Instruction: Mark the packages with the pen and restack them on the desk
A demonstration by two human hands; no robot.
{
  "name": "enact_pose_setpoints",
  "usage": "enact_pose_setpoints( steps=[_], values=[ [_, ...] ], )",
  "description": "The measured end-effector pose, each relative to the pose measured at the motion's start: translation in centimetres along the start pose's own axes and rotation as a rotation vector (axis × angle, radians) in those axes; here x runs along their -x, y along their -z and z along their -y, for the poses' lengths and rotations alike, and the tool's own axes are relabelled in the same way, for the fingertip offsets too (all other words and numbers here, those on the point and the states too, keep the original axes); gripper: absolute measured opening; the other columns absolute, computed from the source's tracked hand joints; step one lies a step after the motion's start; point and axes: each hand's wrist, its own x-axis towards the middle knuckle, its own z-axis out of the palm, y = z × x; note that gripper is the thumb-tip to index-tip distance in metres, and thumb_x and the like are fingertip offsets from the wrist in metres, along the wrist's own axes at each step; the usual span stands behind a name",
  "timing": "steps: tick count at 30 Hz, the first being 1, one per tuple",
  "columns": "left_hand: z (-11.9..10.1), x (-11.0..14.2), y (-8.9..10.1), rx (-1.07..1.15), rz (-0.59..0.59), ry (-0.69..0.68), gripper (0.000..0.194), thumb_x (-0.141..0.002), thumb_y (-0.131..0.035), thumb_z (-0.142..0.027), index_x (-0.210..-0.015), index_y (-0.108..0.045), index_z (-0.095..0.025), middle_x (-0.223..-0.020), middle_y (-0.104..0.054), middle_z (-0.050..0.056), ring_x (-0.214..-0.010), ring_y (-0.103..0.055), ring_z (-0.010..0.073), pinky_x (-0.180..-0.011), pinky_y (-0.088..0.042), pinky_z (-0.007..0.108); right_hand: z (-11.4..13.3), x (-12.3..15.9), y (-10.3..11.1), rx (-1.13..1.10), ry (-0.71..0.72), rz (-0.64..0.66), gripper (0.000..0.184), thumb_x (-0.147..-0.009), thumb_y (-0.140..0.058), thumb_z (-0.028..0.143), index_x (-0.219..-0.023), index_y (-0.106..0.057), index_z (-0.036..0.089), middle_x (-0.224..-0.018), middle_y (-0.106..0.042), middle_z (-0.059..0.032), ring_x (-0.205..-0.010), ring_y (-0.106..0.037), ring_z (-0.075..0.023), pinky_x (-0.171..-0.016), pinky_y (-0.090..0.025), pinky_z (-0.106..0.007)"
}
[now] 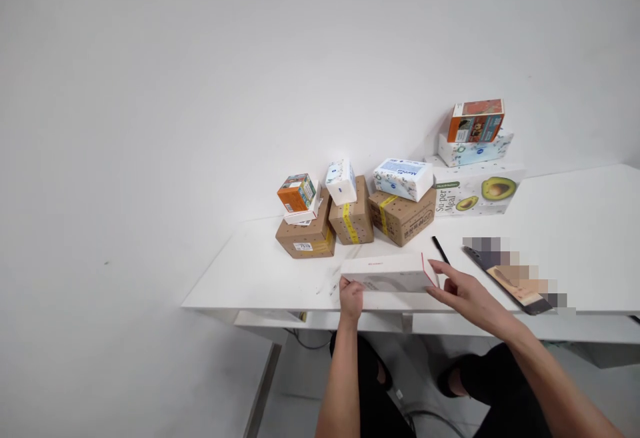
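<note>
A long white box (390,273) with a red stripe at its right end is between my two hands at the table's front edge. My left hand (351,298) is closed round its left end, the thumb lying on the near side. At the right end, the fingers and thumb of my right hand (457,291) grip the box by the red-striped edge. Just beyond lie a thin black pen-like stick (441,250) and, to the right, a dark flat device (505,281), partly blurred out.
Cardboard boxes (306,235) line the wall on the white table (240,278), with tissue packs (403,178) and an orange box (297,191) on top. At right, a white avocado-print box (475,191) carries a tissue pack and another orange box (477,121). Cables (305,341) hang below.
</note>
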Motion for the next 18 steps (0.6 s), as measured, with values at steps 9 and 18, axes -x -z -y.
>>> enact_pose_setpoints(
  steps=[9, 18],
  values=[
    [-0.4, -0.5, -0.1, 0.172, 0.151, 0.04, 0.026, -0.049, -0.056, -0.015, -0.072, -0.063, -0.022, -0.081, -0.069, 0.002, -0.09, -0.064, 0.0213, -0.092, -0.046, 0.04, 0.9, 0.6, -1.6, 0.022, 0.044, -0.133, 0.04, -0.078, -0.065, 0.044, -0.113, -0.061, 0.025, -0.066, -0.062, 0.0012, -0.055, -0.049, -0.0158, -0.052, -0.042, -0.028],
    [-0.8, 0.1, -0.4, 0.126, 0.223, -0.01, 0.038, -0.06, -0.061, -0.017, -0.098, -0.065, -0.018, -0.089, -0.068, 0.006, -0.091, -0.065, 0.0202, -0.096, -0.043, 0.043, 6.6, -2.7, 3.2, 0.415, 0.586, -0.829, 0.043, -0.082, -0.06, 0.032, -0.124, -0.056, 0.028, -0.121, -0.062, -0.0103, -0.113, -0.055, -0.0292, -0.092, -0.046, -0.046]
  ],
)
